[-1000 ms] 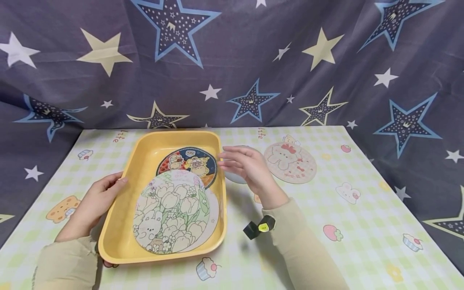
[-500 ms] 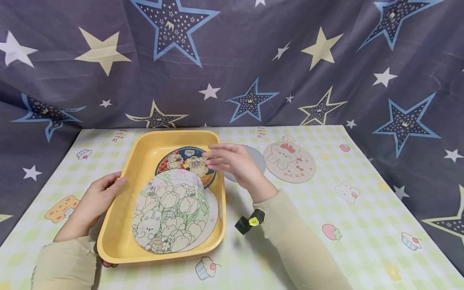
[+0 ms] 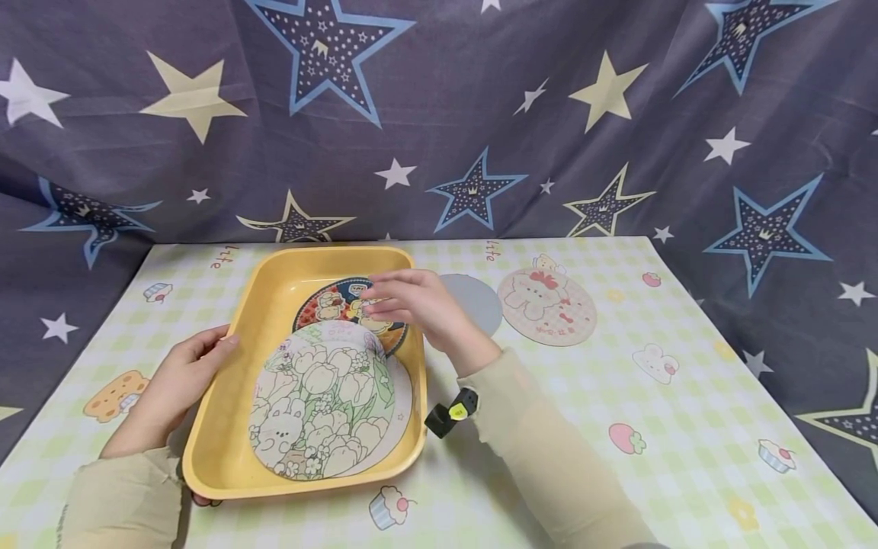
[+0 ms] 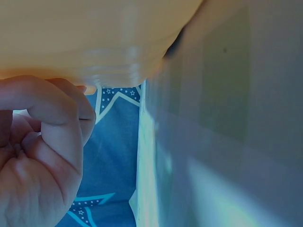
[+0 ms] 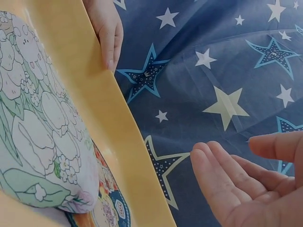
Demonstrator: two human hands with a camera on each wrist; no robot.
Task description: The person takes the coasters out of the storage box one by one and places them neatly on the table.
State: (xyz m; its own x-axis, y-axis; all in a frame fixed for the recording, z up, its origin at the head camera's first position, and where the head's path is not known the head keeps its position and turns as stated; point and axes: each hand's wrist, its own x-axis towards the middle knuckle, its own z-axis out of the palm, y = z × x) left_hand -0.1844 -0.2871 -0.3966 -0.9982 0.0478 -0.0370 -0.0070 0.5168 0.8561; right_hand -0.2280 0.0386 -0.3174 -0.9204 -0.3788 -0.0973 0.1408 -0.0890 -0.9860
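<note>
My left hand (image 3: pixel 188 374) grips the left wall of a yellow rectangular tray (image 3: pixel 240 427), thumb on the rim. The left wrist view shows its fingers (image 4: pixel 57 106) curled against the tray's outer side. Several round printed mats lie in the tray, overlapping. The top one, a tulip-and-rabbit mat (image 3: pixel 322 404), partly covers a pale mat (image 3: pixel 405 412) and a dark blue and red mat (image 3: pixel 329 301). Over the tray's far right part, my right hand (image 3: pixel 428 309) hovers with extended fingers and holds nothing; in the head view it overlaps the dark mat. The right wrist view shows its thumb apart from the fingers.
Right of the tray, a plain grey-blue disc (image 3: pixel 476 301) lies on the table, partly behind the right hand. Beside it is a pink round mat (image 3: pixel 549 309) with a white animal. A checked cloth (image 3: pixel 549 396) covers the table. A starry curtain (image 3: pixel 535 114) hangs behind.
My right hand has moved left from the tray's right edge to over the dark mat, uncovering more of the grey-blue disc. The left hand and tray have stayed in place.
</note>
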